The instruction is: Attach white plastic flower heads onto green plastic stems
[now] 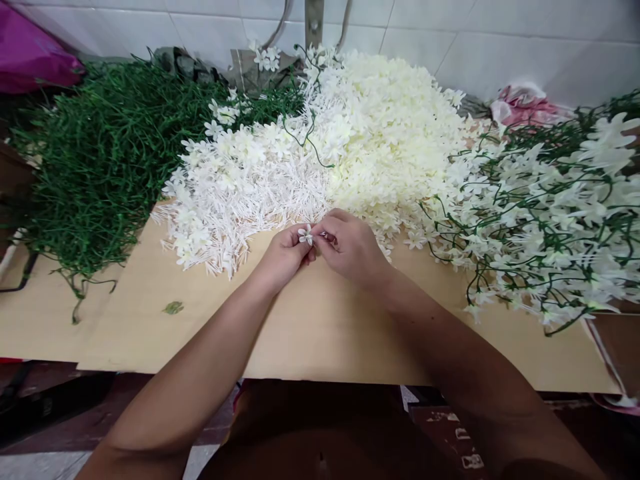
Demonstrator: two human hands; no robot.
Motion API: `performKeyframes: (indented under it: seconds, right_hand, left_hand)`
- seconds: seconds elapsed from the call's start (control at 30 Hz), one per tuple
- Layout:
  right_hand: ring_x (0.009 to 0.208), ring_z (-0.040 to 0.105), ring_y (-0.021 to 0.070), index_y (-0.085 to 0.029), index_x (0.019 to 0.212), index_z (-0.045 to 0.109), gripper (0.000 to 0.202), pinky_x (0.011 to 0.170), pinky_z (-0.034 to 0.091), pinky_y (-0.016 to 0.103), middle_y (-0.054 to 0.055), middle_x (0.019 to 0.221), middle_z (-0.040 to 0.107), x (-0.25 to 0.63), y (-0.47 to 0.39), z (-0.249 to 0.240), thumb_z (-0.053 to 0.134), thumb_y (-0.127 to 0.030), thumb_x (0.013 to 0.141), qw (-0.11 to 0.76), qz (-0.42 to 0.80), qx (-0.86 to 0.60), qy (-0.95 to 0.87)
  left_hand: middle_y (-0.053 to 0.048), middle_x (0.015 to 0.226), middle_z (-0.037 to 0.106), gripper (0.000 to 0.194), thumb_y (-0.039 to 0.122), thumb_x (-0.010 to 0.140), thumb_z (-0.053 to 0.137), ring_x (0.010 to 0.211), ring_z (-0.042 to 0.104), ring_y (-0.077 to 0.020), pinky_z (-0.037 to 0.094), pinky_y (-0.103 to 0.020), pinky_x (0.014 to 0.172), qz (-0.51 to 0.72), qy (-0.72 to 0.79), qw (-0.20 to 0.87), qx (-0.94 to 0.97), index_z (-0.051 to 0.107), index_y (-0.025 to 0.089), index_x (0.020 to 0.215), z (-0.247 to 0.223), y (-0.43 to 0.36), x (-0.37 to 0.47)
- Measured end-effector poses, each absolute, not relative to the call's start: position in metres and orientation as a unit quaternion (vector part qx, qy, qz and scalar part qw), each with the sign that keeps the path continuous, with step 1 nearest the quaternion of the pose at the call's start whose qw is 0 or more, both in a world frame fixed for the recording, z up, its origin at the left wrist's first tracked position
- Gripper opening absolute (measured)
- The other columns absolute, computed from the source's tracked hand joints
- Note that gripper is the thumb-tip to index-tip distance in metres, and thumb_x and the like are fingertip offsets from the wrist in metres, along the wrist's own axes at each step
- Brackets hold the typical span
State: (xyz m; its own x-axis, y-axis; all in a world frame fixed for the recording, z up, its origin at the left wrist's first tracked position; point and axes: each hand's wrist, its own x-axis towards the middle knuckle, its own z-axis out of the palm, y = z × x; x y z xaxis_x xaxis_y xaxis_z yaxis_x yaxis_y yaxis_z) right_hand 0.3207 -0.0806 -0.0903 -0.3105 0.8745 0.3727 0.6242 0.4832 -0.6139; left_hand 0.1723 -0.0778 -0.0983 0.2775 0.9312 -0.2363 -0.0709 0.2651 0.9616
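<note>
My left hand (pixel 289 257) is closed on a small white flower (pixel 306 235), its petals showing between finger and thumb. Right beside it, my right hand (pixel 350 245) pinches close to the flower, its fingertips almost meeting the left ones; what they hold is too small to make out. Both hands are over the tan board, just in front of a pile of white stick-like stems and flowers (pixel 270 190). Behind them rises a heap of cream blossoms (pixel 395 127).
Green plastic stems (pixel 110 147) are heaped at the left. Assembled white flowers on green stems (pixel 555 220) spread over the right side. A small green scrap (pixel 173 307) lies on the tan board (pixel 320 333). A pink and white cloth (pixel 525 105) sits near the tiled wall.
</note>
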Motion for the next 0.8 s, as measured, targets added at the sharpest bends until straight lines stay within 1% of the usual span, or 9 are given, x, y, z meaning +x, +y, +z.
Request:
performKeyframes:
  seconds: [0.13,0.3,0.37,0.43,0.53,0.57,0.63,0.7,0.8]
  right_hand:
    - [0.069,0.053,0.0148,-0.014,0.078,0.066,0.015,0.066,0.042,0.028,0.007,0.082,0.062,0.323,-0.079,-0.094,0.052,-0.012,0.082,0.334,0.149,-0.480,-0.797]
    - [0.076,0.055,0.0197,-0.016,0.078,0.064,0.019,0.070,0.043,0.032,0.009,0.083,0.062,0.320,-0.081,-0.097,0.047,-0.015,0.086,0.303,0.109,-0.468,-0.823]
    - [0.077,0.055,0.0213,-0.017,0.077,0.063,0.020,0.072,0.044,0.033,0.011,0.083,0.063,0.318,-0.083,-0.100,0.046,-0.016,0.087,0.300,0.104,-0.462,-0.828]
    - [0.079,0.056,0.0215,-0.017,0.076,0.062,0.020,0.073,0.045,0.034,0.011,0.085,0.063,0.317,-0.085,-0.102,0.045,-0.017,0.088,0.315,0.119,-0.463,-0.820]
    - [0.075,0.057,0.0174,-0.018,0.077,0.062,0.016,0.072,0.046,0.031,0.008,0.084,0.064,0.320,-0.085,-0.104,0.050,-0.017,0.087,0.367,0.194,-0.478,-0.774]
    - [0.073,0.057,0.0157,-0.019,0.076,0.062,0.013,0.070,0.046,0.030,0.006,0.082,0.064,0.321,-0.085,-0.104,0.052,-0.016,0.085,0.385,0.227,-0.482,-0.753]
    - [0.069,0.056,0.0137,-0.019,0.076,0.062,0.009,0.067,0.045,0.028,0.003,0.077,0.064,0.324,-0.084,-0.104,0.056,-0.016,0.081,0.417,0.297,-0.487,-0.707]
    - [0.067,0.057,0.0132,-0.018,0.076,0.063,0.005,0.065,0.045,0.028,0.002,0.075,0.064,0.325,-0.083,-0.104,0.059,-0.019,0.079,0.444,0.365,-0.485,-0.659]
    - [0.066,0.057,0.0127,-0.018,0.077,0.064,0.007,0.064,0.046,0.028,0.001,0.074,0.065,0.325,-0.082,-0.105,0.063,-0.025,0.077,0.469,0.444,-0.473,-0.600]
  left_hand:
    - [0.003,0.052,0.052,0.013,0.017,0.070,0.070,0.052,0.046,-0.0081,0.036,-0.019,0.052,0.367,0.463,0.649,0.480,0.057,0.016,0.065,-0.098,-0.078,0.171]
    - [0.003,0.053,0.051,0.015,0.012,0.073,0.066,0.052,0.044,-0.0092,0.035,-0.021,0.052,0.363,0.466,0.638,0.494,0.057,0.016,0.061,-0.097,-0.079,0.173]
    - [0.003,0.055,0.052,0.013,0.009,0.073,0.063,0.054,0.045,-0.0103,0.037,-0.022,0.055,0.370,0.470,0.617,0.512,0.060,0.017,0.063,-0.098,-0.080,0.173]
    - [0.002,0.061,0.058,0.012,0.008,0.073,0.061,0.062,0.051,-0.0127,0.043,-0.024,0.064,0.374,0.473,0.577,0.552,0.067,0.017,0.069,-0.098,-0.080,0.172]
    - [-0.002,0.082,0.070,0.025,0.010,0.075,0.060,0.084,0.061,-0.0181,0.047,-0.029,0.086,0.365,0.487,0.485,0.628,0.074,0.019,0.094,-0.100,-0.081,0.167]
    - [-0.003,0.088,0.071,0.032,0.011,0.076,0.061,0.088,0.062,-0.0189,0.046,-0.031,0.090,0.358,0.497,0.456,0.646,0.073,0.019,0.104,-0.100,-0.081,0.165]
    - [-0.003,0.090,0.072,0.042,0.014,0.076,0.063,0.086,0.063,-0.0183,0.047,-0.031,0.088,0.344,0.518,0.421,0.661,0.069,0.019,0.118,-0.100,-0.082,0.161]
    - [-0.003,0.087,0.071,0.042,0.019,0.077,0.067,0.078,0.062,-0.0162,0.048,-0.028,0.079,0.345,0.523,0.422,0.655,0.068,0.019,0.118,-0.099,-0.083,0.157]
    - [-0.004,0.084,0.070,0.029,0.025,0.075,0.073,0.075,0.061,-0.0144,0.047,-0.025,0.071,0.389,0.516,0.449,0.617,0.071,0.018,0.103,-0.096,-0.086,0.155]
